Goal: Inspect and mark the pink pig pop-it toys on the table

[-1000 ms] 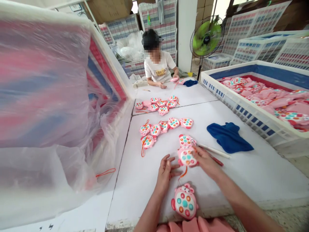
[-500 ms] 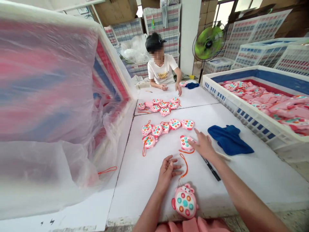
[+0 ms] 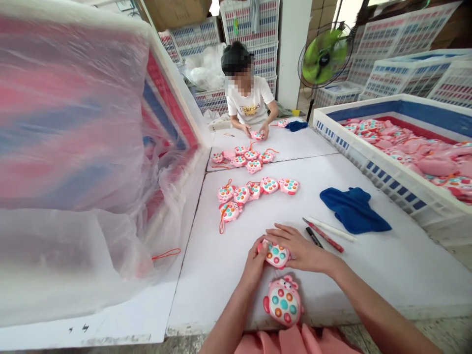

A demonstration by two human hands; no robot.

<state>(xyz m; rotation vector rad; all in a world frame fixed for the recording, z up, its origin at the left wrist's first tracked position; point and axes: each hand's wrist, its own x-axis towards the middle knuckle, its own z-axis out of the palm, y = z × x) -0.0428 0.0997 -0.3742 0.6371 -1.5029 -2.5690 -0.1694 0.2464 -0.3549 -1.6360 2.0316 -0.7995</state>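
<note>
My left hand [image 3: 255, 263] grips a pink animal-shaped button toy [image 3: 276, 255] by its left side, thumb on top. My right hand [image 3: 304, 250] closes round the far and right side of the same toy, fingers partly hidden behind it. The toy's face shows several coloured round buttons. Just below, near the table's front edge, lies a second pink toy [image 3: 283, 301] with its buttons up. Right of my right hand are a black marker [image 3: 313, 237], a thin red tool [image 3: 326, 237] and a white stick [image 3: 334, 229].
Several pink toys [image 3: 241, 194] with orange straps lie farther up the white table [image 3: 199, 275]. A blue cloth [image 3: 354, 209] rests at right, beside a white crate [image 3: 368, 167] of toys. Across the table a person [image 3: 249, 105] holds a toy. Plastic sheeting [image 3: 92, 246] covers the left.
My right hand has brought the toy from farther up the table back towards me, and my left hand has taken hold of it too. The person opposite has picked up a toy.
</note>
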